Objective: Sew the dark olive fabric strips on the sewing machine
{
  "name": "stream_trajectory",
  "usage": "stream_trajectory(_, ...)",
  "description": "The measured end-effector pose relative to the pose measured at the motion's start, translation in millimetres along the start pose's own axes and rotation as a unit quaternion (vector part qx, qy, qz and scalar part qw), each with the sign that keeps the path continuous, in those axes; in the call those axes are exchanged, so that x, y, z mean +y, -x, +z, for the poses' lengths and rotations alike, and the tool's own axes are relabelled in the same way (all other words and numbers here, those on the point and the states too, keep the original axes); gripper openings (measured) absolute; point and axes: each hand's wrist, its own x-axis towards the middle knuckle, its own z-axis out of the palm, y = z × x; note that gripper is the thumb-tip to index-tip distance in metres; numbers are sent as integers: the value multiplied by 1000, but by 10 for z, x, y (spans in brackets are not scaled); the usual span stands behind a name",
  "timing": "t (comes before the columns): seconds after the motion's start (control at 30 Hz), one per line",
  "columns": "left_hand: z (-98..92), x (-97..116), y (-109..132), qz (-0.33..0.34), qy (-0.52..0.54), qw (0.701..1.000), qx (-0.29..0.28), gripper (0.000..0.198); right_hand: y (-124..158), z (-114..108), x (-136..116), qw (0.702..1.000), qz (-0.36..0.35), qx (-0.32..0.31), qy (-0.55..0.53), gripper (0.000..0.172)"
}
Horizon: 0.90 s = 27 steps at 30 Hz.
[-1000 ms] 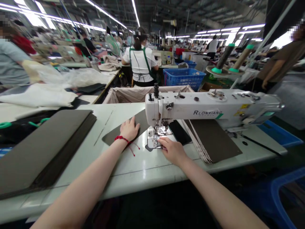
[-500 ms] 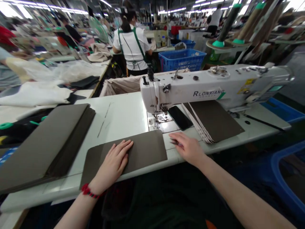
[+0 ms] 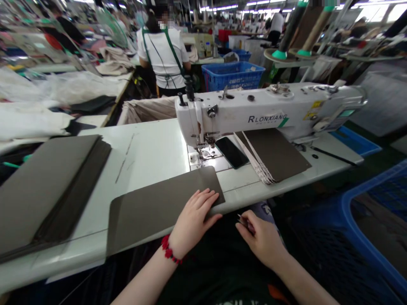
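My left hand [image 3: 197, 216] lies flat on the right end of a dark grey-brown fabric panel [image 3: 152, 203], fingers stretched out, a red beaded bracelet [image 3: 170, 250] at the wrist. The panel rests along the table's front edge, its near left corner hanging over. Off the table edge, to the right, my right hand [image 3: 262, 239] is closed around small thread snips [image 3: 247, 223]; mostly the pointed tips show. Behind the panel stands a white sewing machine [image 3: 235, 112], its presser foot area [image 3: 202, 154] just beyond the panel's far right corner.
A thick stack of similar panels [image 3: 47, 182] lies at the left. Beside the needle plate are a black phone [image 3: 232, 152] and more panels with pale edges [image 3: 276, 152] under the machine arm. A blue basket [image 3: 346, 212] stands at the right; a co-worker [image 3: 163, 55] sits ahead.
My left hand has slid right across the panel toward its right end. My right hand, with the snips, has drawn back off the table toward me. The view has shifted slightly.
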Motion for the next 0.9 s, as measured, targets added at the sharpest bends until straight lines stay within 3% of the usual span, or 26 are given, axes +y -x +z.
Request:
stream_trajectory(0.17, 93, 2, -1, 3, -13, 1000, 5, 36, -155, 49, -145, 999, -8, -7, 45, 20)
stream_trajectory(0.37, 65, -20, 27, 1, 10, 1000, 2, 36, -230, 232, -136, 995, -10, 23, 95, 22)
stream_trajectory(0.63, -41, 7, 9, -37, 69, 997, -8, 37, -346, 263, -281, 979, -5, 34, 199, 27)
stream_trajectory(0.77, -326, -360, 121, -84, 34, 996, -13, 42, -280, 95, -160, 985, -9, 57, 163, 27)
stream_trajectory(0.9, -560, -975, 327, -174, -108, 979, -13, 75, -262, -106, -88, 990, -23, 92, 104, 24)
